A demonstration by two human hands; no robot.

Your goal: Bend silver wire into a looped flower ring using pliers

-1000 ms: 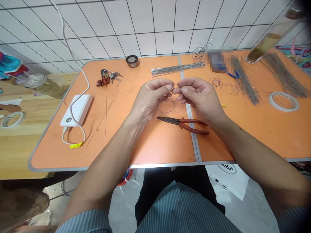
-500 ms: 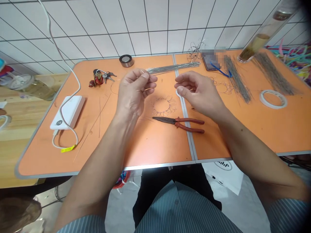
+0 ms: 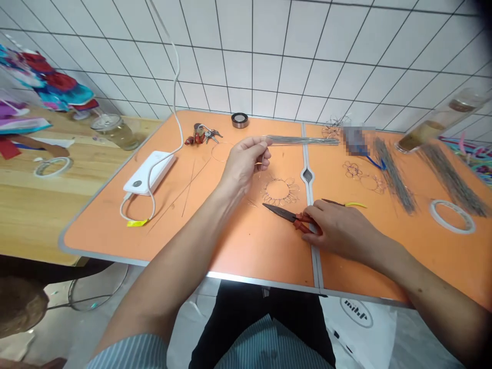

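Note:
My left hand is raised over the middle of the orange table, its fingers pinched on a thin piece of wire. My right hand rests low on the table and closes over the red handles of the long-nose pliers, whose dark jaws point left. A flower-shaped wire ring lies flat between the two hands. A bundle of straight wires lies behind it.
A white power bank with its cable, keys, a dark tape roll and loose wires sit on the left half. More wire bundles, wire flowers, a tape ring and a glass bottle are at right.
My hands have come apart. The right hand dropped from chest height down onto the pliers' handles; the left hand stayed up with the wire. The camera turned left.

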